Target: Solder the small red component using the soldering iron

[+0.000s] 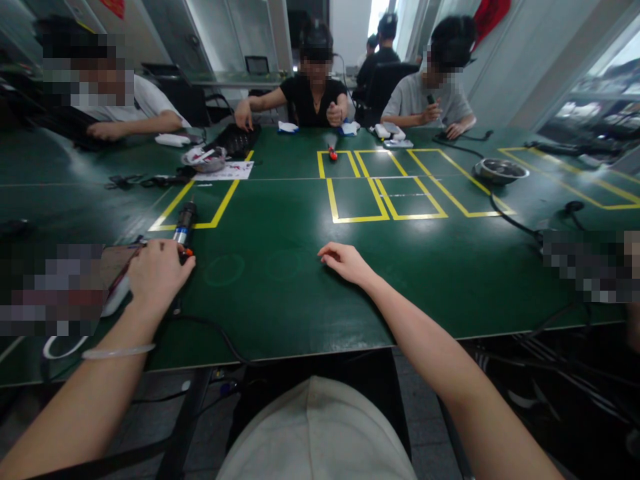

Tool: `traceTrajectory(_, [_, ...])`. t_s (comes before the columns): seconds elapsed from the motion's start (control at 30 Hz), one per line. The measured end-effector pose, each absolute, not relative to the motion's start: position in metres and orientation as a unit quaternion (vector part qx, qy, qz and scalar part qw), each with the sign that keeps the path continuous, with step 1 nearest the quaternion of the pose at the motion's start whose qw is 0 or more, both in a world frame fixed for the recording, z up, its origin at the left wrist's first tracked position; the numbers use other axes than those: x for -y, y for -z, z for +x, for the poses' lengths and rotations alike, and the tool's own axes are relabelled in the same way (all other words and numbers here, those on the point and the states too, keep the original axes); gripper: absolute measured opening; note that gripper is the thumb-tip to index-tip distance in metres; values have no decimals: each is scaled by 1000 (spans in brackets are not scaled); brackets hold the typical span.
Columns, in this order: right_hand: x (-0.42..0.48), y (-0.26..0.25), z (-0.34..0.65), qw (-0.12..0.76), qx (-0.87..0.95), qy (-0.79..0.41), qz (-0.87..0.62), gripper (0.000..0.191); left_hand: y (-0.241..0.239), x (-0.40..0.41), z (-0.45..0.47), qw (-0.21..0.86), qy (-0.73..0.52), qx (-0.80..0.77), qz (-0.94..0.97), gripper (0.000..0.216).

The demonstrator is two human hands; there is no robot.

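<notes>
My left hand (pixel 159 270) is wrapped over the body of an electric screwdriver (pixel 184 223) at the left of the green table. Its dark, blue-banded front end points away from me, and an orange part shows beside my thumb. A black cable (pixel 210 325) runs from near its rear toward the table's front edge. My right hand (pixel 347 262) rests at mid-table with fingers loosely bent and slightly apart, nothing visible in them. Nearest to it are yellow tape rectangles (pixel 360 219) on the tabletop.
Three people sit across the table. A red-tipped tool (pixel 333 155) lies near the middle one. A round metal dish (pixel 501 171) stands at right, with black cables nearby. At left are a printed sheet (pixel 227 171), a clear plastic bag (pixel 204 159) and a black tray (pixel 235 141).
</notes>
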State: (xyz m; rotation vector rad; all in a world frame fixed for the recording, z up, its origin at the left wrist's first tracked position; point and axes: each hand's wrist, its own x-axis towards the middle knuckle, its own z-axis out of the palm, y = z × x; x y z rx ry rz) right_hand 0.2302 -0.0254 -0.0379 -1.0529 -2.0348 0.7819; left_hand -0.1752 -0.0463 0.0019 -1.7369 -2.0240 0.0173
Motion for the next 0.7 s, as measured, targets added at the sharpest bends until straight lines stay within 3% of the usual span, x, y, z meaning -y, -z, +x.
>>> traceTrajectory(0.33, [25, 39, 229, 347, 790, -298, -408, 20, -2, 47, -176, 219, 14, 757, -616, 48])
traceTrajectory(0.7, [27, 36, 230, 344, 790, -298, -410, 20, -7, 41, -179, 126, 29, 814, -566, 57])
